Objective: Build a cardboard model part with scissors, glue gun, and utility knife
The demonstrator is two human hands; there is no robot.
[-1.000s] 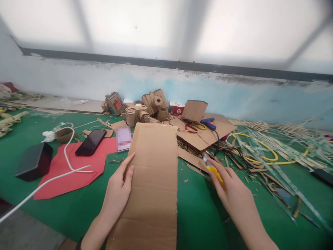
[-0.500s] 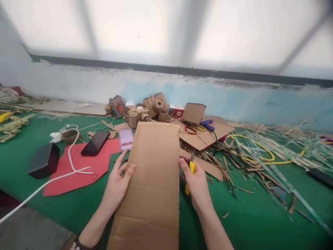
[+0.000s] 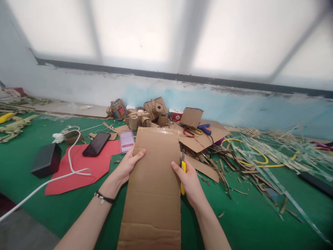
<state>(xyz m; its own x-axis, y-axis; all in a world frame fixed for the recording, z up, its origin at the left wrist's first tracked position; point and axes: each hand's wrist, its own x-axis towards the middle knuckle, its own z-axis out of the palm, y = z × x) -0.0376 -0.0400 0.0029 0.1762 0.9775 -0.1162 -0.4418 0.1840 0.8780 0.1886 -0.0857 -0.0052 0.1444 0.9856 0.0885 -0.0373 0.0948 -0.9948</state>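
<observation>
A long creased sheet of brown cardboard (image 3: 156, 187) stretches away from me in the middle of the view. My left hand (image 3: 130, 162) grips its left edge, thumb on top and fingers hidden beneath. At the right edge is my right hand (image 3: 189, 178), closed around a yellow utility knife (image 3: 183, 177) whose tip points away from me. My right thumb also touches the cardboard's right edge. Clear tape shines along the sheet's far end.
Left lie a black phone (image 3: 96, 144) on red paper (image 3: 78, 177), a dark box (image 3: 47, 160), a white cable (image 3: 36, 194) and a lit phone (image 3: 127, 141). Behind are cardboard camera models (image 3: 137, 118), pliers (image 3: 191, 132) and a blue glue gun (image 3: 205, 129). Cardboard scraps (image 3: 223, 152) and a yellow cable (image 3: 260, 162) lie right.
My left hand has slid farther up the cardboard's left edge. My right hand, with the knife, has come in to the right edge, its thumb now on the sheet.
</observation>
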